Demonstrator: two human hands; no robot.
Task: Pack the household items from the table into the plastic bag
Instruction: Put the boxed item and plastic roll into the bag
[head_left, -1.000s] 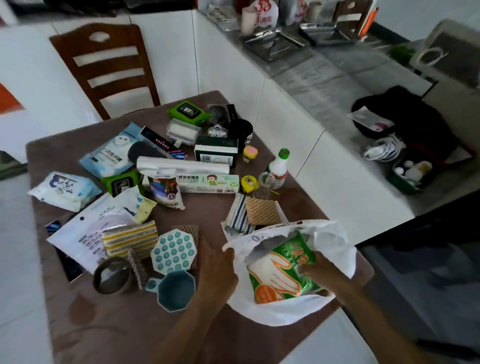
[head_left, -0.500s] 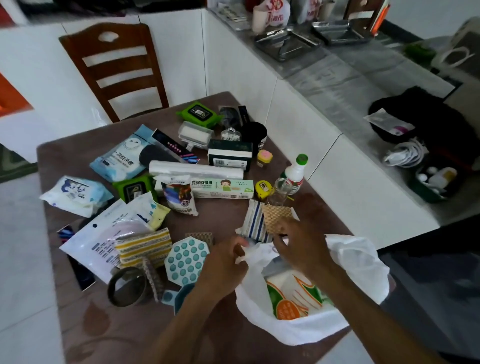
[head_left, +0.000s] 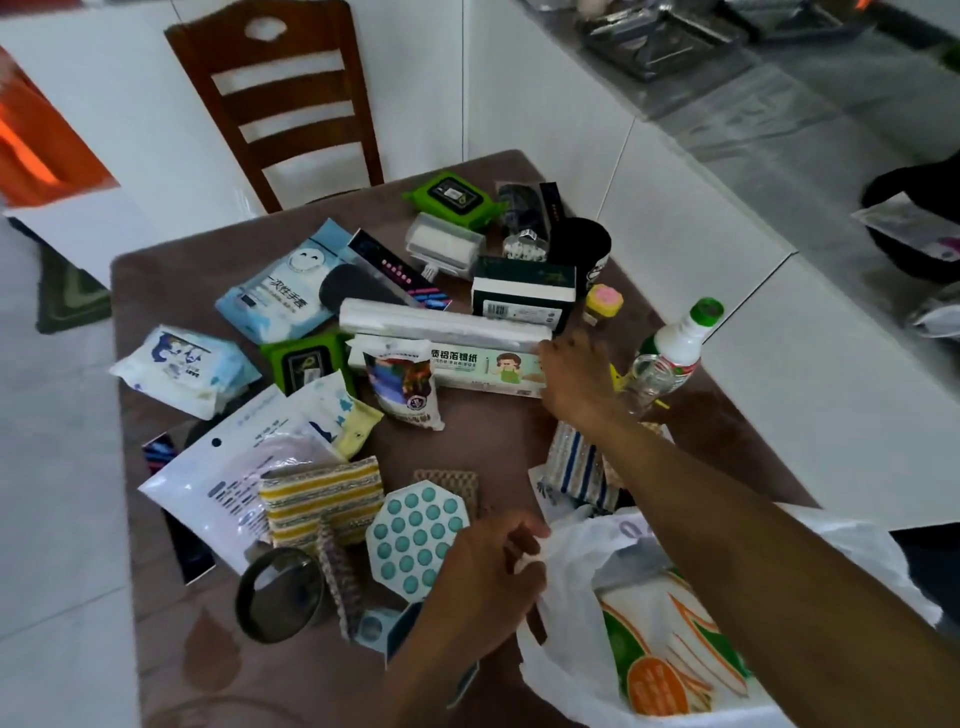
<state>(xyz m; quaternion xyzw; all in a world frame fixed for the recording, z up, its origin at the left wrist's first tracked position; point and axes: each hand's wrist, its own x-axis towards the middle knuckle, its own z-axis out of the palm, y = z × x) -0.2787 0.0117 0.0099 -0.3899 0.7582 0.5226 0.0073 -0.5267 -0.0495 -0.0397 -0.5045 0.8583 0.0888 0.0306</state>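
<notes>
A white plastic bag (head_left: 563, 670) lies open at the table's near right corner, with a green and orange glove packet (head_left: 665, 660) inside. My left hand (head_left: 488, 571) pinches the bag's rim on its left side. My right hand (head_left: 574, 376) reaches across to the right end of a long light-green box (head_left: 478, 366) in the middle of the table, and its fingers and thumb close round that end. Behind the box lies a white roll of bags (head_left: 436, 325).
Several packets, wipes, sponges, a teal dotted mat (head_left: 410, 535) and a metal ring (head_left: 280, 592) crowd the brown table (head_left: 478, 436). A green-capped bottle (head_left: 680, 343) stands just right of my right hand. A wooden chair (head_left: 291, 104) stands behind, white cabinets (head_left: 727, 291) to the right.
My right hand left the bag, moved forward over the striped cloths and reached the long box. My left hand kept hold of the bag's rim.
</notes>
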